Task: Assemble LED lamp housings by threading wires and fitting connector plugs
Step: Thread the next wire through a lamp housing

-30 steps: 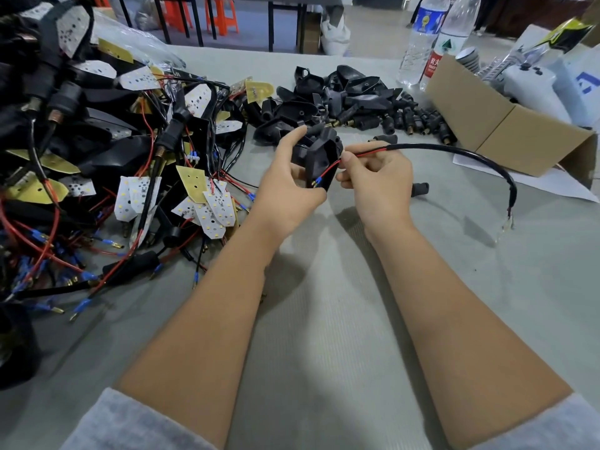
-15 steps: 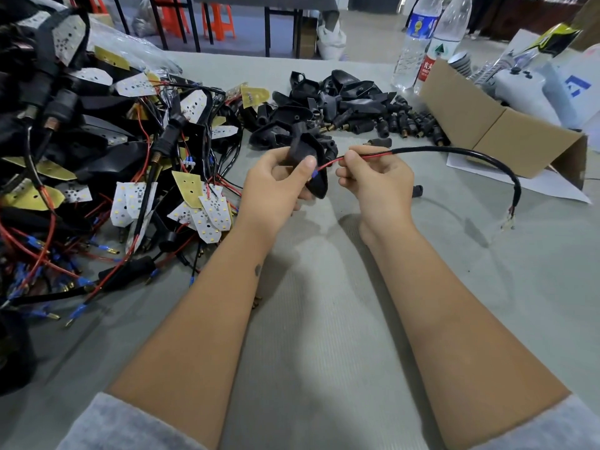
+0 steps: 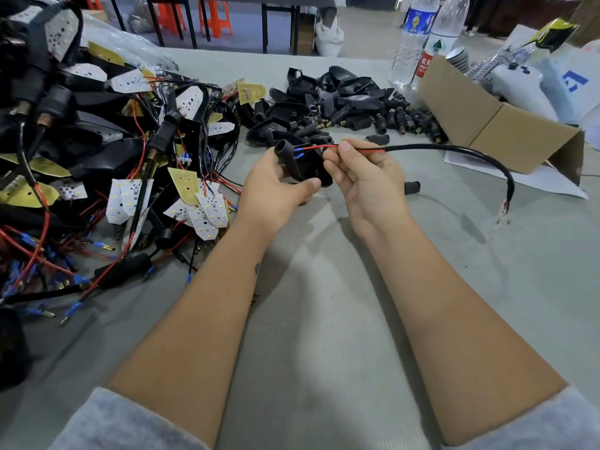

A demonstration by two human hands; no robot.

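Two hands busy: left hand [image 3: 274, 186] grips black housing [image 3: 303, 164], right hand [image 3: 363, 177] pinches red wire [image 3: 319, 147]; bottle [image 3: 410, 37] labels unreadable

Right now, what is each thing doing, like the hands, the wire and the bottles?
Left hand: grips the black housing.
Right hand: pinches the red wire.
Black housing: held off the table, tube end up.
Red wire: blue tip at the housing.
Black cable: arcs right, far end hanging free.
Water bottles: upright.
Cardboard box: open.
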